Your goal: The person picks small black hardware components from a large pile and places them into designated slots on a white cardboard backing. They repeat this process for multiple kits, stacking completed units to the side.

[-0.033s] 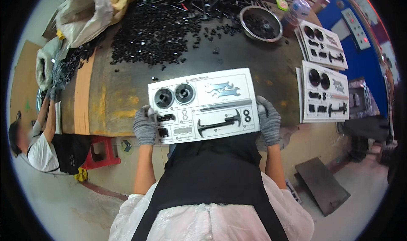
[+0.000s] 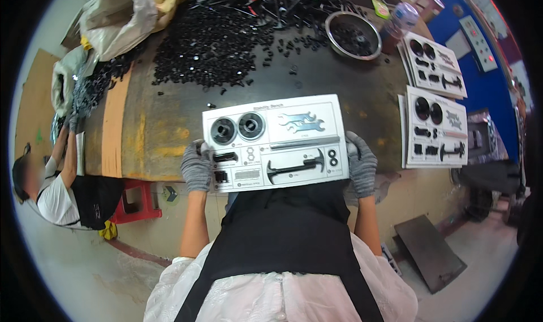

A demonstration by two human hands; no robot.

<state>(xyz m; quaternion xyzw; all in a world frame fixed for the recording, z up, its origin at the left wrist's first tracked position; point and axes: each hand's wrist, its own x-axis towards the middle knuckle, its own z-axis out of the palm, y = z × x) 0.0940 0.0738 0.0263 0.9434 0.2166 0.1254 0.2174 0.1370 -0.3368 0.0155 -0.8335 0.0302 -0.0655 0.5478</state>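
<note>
I hold a white hardware card (image 2: 272, 132) level over the table's near edge, gripping it by its two short sides. My left hand (image 2: 196, 166), in a grey knit glove, is closed on the left edge with the thumb on top. Likewise gloved, my right hand (image 2: 362, 166) is closed on the right edge. The card bears two black round discs (image 2: 250, 126), silver open-end wrenches (image 2: 301, 123), a slim grey bar (image 2: 304, 142), a black bar with curved cross ends (image 2: 295, 167) and small black rings (image 2: 332, 157). Smaller black pieces sit at its left.
Loose black bolts and fittings (image 2: 203, 59) are heaped on the dark table (image 2: 164, 124). A metal bowl (image 2: 353, 35) of small parts and a plastic bottle (image 2: 403, 17) stand beyond. Similar cards (image 2: 434, 127) are stacked at right. A co-worker (image 2: 56, 192) handles parts by sacks at left.
The whole view has shifted slightly, with things appearing a little farther right and lower. Both hands keep their hold on the card.
</note>
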